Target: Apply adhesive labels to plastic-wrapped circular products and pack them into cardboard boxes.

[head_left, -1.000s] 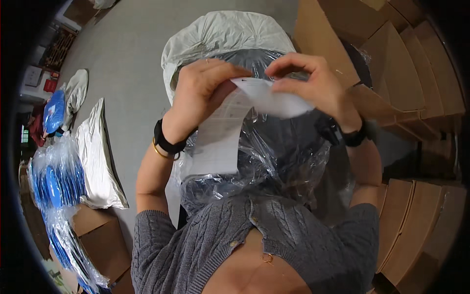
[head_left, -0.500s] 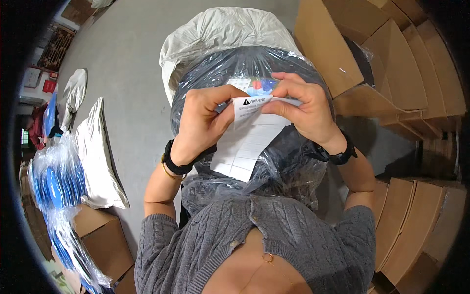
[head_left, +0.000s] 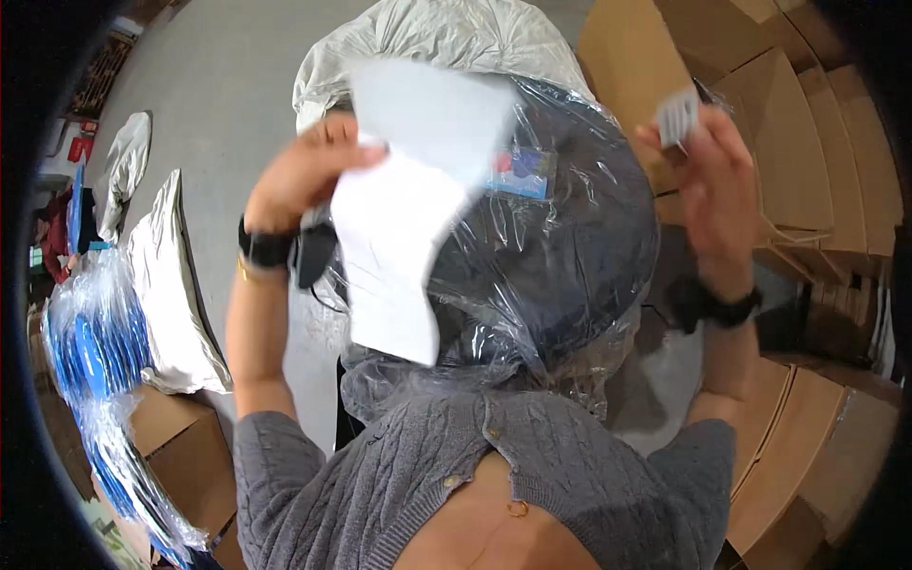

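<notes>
In my left hand point(head_left: 306, 176) a long white paper strip point(head_left: 394, 223) is pinched between thumb and fingers; it hangs over the left part of the bagged item. My right hand point(head_left: 717, 185), raised at the right near the cartons, pinches a small white printed label point(head_left: 677, 121). The right hand is somewhat blurred. Before me lies a round dark item in a clear plastic bag point(head_left: 570, 242), bulky and shiny with creases. On it a small colourful card point(head_left: 522, 176) shows beside the strip's right edge.
A whitish sack point(head_left: 437, 38) bulges behind the bagged item. Brown cartons point(head_left: 788, 142) with open flaps crowd the right side. On the left, blue plastic-wrapped pieces point(head_left: 104, 332) sit by a brown box point(head_left: 195, 465), and a white bag point(head_left: 180, 304) lies on the grey floor point(head_left: 228, 85).
My hands have parted. The left has carried the paper strip left and up, while the right has swung out to the right with the small printed label, now off the strip.
</notes>
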{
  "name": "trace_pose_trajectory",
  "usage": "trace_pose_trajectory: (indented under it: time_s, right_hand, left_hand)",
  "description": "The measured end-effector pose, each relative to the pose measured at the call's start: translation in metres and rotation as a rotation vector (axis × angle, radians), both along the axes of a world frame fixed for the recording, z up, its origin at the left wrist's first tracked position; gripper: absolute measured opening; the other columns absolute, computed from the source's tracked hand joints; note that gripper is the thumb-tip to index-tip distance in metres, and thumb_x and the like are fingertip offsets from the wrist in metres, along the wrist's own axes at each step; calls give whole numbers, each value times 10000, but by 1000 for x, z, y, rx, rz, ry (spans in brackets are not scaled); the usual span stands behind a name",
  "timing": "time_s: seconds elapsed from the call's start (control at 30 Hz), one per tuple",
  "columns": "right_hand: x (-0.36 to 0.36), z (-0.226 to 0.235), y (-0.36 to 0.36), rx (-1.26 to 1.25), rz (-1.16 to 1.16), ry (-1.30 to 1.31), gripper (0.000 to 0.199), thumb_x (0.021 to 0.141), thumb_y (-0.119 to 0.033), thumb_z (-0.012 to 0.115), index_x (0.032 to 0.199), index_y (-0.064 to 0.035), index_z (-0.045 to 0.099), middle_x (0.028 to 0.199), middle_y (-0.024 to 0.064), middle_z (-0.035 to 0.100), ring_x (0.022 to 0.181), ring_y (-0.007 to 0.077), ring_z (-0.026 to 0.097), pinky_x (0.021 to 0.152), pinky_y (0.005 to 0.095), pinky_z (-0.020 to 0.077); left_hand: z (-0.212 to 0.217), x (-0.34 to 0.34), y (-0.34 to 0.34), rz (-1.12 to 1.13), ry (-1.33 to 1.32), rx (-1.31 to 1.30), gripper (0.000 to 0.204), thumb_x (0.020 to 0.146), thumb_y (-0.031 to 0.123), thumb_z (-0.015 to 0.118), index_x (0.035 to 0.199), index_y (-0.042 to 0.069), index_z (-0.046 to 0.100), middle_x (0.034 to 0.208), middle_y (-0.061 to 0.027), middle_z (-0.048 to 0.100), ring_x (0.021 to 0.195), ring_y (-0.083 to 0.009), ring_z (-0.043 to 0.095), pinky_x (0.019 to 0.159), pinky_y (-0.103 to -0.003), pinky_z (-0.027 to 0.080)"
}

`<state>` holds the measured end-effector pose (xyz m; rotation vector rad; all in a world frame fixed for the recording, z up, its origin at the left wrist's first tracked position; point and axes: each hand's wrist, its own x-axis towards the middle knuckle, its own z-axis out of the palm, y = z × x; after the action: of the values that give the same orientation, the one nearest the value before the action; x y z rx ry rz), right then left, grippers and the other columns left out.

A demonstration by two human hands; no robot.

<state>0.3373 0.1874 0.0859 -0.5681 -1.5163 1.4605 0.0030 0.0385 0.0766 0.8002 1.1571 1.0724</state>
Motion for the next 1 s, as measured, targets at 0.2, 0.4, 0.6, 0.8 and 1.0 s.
trace_pose_trajectory:
  time_s: [0.2, 0.4, 0.6, 0.8, 1.0]
  right_hand:
    - [-49, -117, 84, -801, 545, -78, 289, 909, -130, 536, 1092, 90, 497, 1071, 219, 569, 1010, 313, 583, 912, 378, 476]
    - [-73, -182, 79, -1073, 689, -373, 259, 923, -152, 516, 1080, 54, 528, 1110, 215, 573, 1100, 328, 549, 968, 406, 441]
    - [-63, -183, 114, -942, 254, -457, 203, 892, -173, 578, 1039, -38, 539, 1009, 108, 589, 945, 201, 585, 870, 355, 492]
    - [-99, -163, 87, -910, 481, -667, 217, 840, -176, 662, 971, -24, 580, 819, 36, 607, 696, 102, 583, 643, 238, 506]
    - [-105, -177, 72, -891, 433, -763, 234, 809, -168, 694, 918, 4, 578, 753, 65, 609, 594, 114, 588, 536, 212, 494]
  left_hand:
    - [-76, 33, 76, -767, 615, 223, 285, 881, 292, 590, 953, 21, 645, 957, -70, 537, 892, -148, 450, 755, -340, 338]
    - [-106, 71, 47, -1007, 572, 282, 364, 894, 407, 529, 1020, 86, 643, 1481, -230, 155, 1389, -381, 13, 1066, -594, 5]
    - [-105, 63, 52, -755, 826, 378, 347, 888, 345, 553, 1082, 61, 603, 1446, -256, 225, 1365, -417, 117, 1054, -614, 140]
    - [-96, 70, 59, -978, 710, 255, 331, 895, 351, 536, 1023, 54, 605, 1429, -265, 253, 1360, -429, 114, 1050, -636, 118]
    - [-89, 72, 55, -1010, 660, 211, 293, 904, 327, 533, 1045, 81, 607, 1431, -270, 243, 1360, -433, 101, 1039, -647, 139]
